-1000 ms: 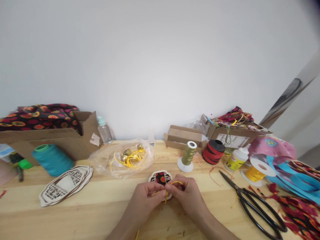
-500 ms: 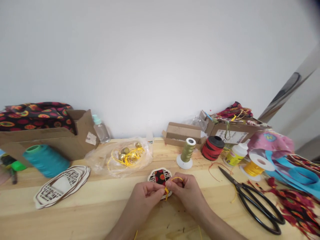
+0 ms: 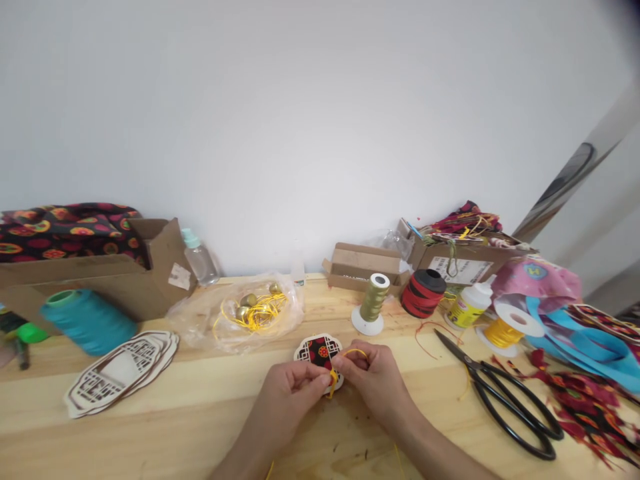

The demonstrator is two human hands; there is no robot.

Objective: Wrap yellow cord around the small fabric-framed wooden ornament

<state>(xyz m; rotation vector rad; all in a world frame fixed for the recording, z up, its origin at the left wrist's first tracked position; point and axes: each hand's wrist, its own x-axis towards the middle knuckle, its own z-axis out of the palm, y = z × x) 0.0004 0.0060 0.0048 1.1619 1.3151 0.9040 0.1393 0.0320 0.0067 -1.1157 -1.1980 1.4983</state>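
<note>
My left hand [image 3: 293, 390] and my right hand [image 3: 373, 380] meet at the middle of the wooden table [image 3: 200, 427]. Both pinch a thin yellow cord [image 3: 332, 381] between thumb and fingers. The cord makes a small loop over my right fingers. Just behind my fingertips lies a small round wooden fretwork ornament with red and black patterned fabric [image 3: 316, 349], partly hidden by my hands.
A stack of wooden fretwork cut-outs [image 3: 120, 372] and a teal thread cone [image 3: 87, 321] lie left. A plastic bag with gold bells and yellow cord [image 3: 253, 310] is behind. Olive spool [image 3: 373, 303], red spool [image 3: 424, 293], glue bottle [image 3: 467, 307], black scissors [image 3: 505, 400] and cardboard boxes sit right.
My hands have stayed together on the yellow cord; the loop has tightened slightly and the fingers have shifted little. The view has drifted a bit.
</note>
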